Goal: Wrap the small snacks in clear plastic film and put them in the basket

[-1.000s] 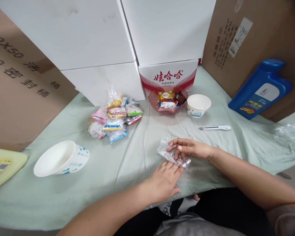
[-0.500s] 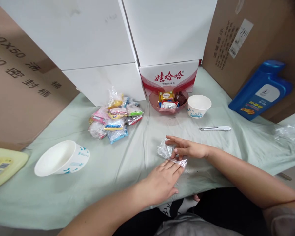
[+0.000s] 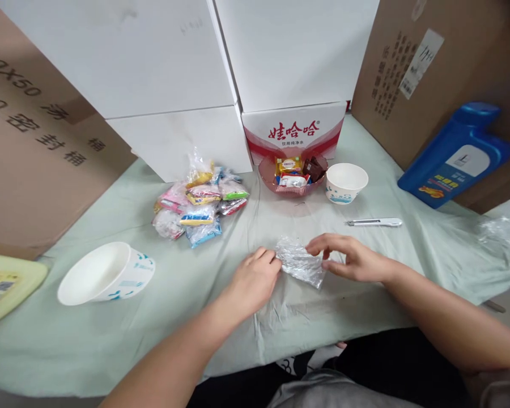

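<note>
A crumpled clear plastic bag lies on the pale green cloth in front of me. My left hand pinches its left edge with curled fingers. My right hand grips its right edge with bent fingers. The bag is stretched between the two hands, resting on the cloth.
A pile of bagged snacks lies behind left. A pink bowl of sweets, a white paper bowl and a utility knife sit behind. A tipped paper bowl, a blue jug and cardboard boxes surround.
My left hand moved up and left from under the bag to its left edge. My right hand shifted right to the other edge. The bag now lies spread between them.
</note>
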Tool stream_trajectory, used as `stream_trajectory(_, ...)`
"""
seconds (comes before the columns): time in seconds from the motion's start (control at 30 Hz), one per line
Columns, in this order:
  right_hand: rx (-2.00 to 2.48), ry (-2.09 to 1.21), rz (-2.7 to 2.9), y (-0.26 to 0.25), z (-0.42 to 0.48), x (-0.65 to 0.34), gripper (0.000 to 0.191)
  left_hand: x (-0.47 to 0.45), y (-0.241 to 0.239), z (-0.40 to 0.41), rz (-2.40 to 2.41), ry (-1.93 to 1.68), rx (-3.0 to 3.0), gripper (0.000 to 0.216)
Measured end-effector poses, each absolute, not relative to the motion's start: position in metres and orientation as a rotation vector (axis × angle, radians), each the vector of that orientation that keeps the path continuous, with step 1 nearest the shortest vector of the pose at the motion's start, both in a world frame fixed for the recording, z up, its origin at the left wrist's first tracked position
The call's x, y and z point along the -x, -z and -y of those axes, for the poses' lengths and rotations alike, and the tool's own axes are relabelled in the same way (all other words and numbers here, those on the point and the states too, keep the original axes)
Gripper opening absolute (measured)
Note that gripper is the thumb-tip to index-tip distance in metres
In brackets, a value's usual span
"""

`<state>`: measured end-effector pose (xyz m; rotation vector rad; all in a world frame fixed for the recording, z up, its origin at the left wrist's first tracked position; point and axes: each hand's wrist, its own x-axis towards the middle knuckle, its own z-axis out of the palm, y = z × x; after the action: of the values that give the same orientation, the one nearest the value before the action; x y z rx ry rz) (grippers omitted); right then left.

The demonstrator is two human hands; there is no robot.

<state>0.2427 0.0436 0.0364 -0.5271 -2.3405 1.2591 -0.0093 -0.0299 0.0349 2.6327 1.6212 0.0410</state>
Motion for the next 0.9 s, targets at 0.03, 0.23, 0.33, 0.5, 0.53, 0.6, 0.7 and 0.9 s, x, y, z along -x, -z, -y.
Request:
stream_trajectory(0.03, 0.47, -1.118, 2.498, -0.039, -0.044, -0.246, 0.032, 0.009, -0.034, 0.03, -1.633, -0.073, -2.647, 0.012)
stream_trajectory(0.23, 0.421, -0.613, 2.882, -0.03, -0.041, -0.244, 0.024, 0.0, -0.026, 0.03, -1.452, -0.305, -2.729, 0.026)
stream_trajectory(0.33, 0.413, -0.369, 2.868, -0.022, -0.038, -0.239, 0.023, 0.0, -0.021, 0.027, -1.464, -0.197, -2.702, 0.028)
stream_trajectory(0.5, 0.408, -0.185, 2.804, -0.03, -0.031, -0.238, 0.024, 0.004, -0.011, 0.023, -1.396, -0.176, -2.724, 0.04)
stream_trajectory(0.53, 0.397, -0.242, 2.804, -0.035, -0.029, -0.238, 0.023, 0.004, -0.009, 0.024, -1.345, -0.187, -2.729, 0.042)
stream_trajectory(0.6, 0.368, -0.443, 2.81, -0.046, -0.024, -0.24, 0.021, 0.003, -0.007, 0.025, -1.209, -0.195, -2.727, 0.045)
stream_trajectory(0.7, 0.399, -0.753, 2.768, -0.052, -0.022, -0.241, 0.022, 0.0, -0.007, 0.027, -1.04, -0.19, -2.714, 0.049)
stream_trajectory(0.9, 0.916, -0.563, 2.544, -0.019, -0.042, -0.23, 0.021, 0.0, -0.009, 0.026, -1.017, -0.101, -2.741, 0.046)
